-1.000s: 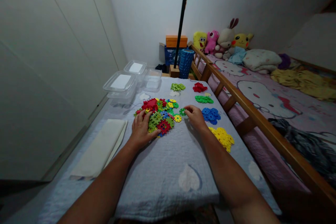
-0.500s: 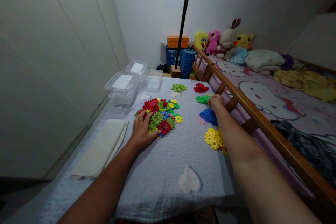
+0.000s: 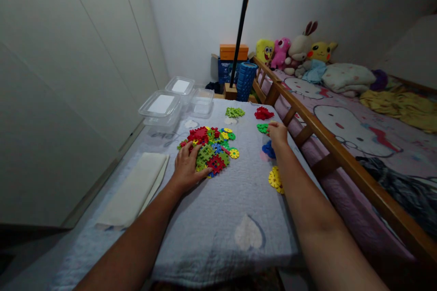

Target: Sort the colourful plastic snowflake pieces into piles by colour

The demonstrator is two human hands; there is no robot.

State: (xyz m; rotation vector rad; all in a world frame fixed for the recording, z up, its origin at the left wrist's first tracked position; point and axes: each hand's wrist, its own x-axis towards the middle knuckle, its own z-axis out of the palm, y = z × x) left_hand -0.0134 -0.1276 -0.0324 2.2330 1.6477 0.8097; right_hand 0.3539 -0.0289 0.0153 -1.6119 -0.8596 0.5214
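Observation:
My left hand [image 3: 187,166] lies with fingers spread against the left side of a mixed heap of plastic building pieces [image 3: 205,153], red, olive green, blue and yellow. At the right, my right hand [image 3: 278,135] has its fingers drawn together over a small pile of green disc pieces [image 3: 262,128]. What those fingertips hold, if anything, is hidden. Nearer to me, my right forearm partly covers the blue pieces [image 3: 268,149] and the yellow flower-shaped discs [image 3: 275,178]. Farther back lie red pieces [image 3: 263,112] and light green pieces [image 3: 235,112].
Clear plastic boxes [image 3: 160,108] stand at the back left of the cloth-covered table [image 3: 205,232]. A folded pale cloth [image 3: 134,191] lies at the left. The wooden bed rail [image 3: 317,138] runs along the right side. A black lamp pole [image 3: 241,32] rises at the back.
My right hand has shifted slightly left over the green pile, and its forearm now covers more of the blue and yellow pieces. My left hand stays on the mixed heap.

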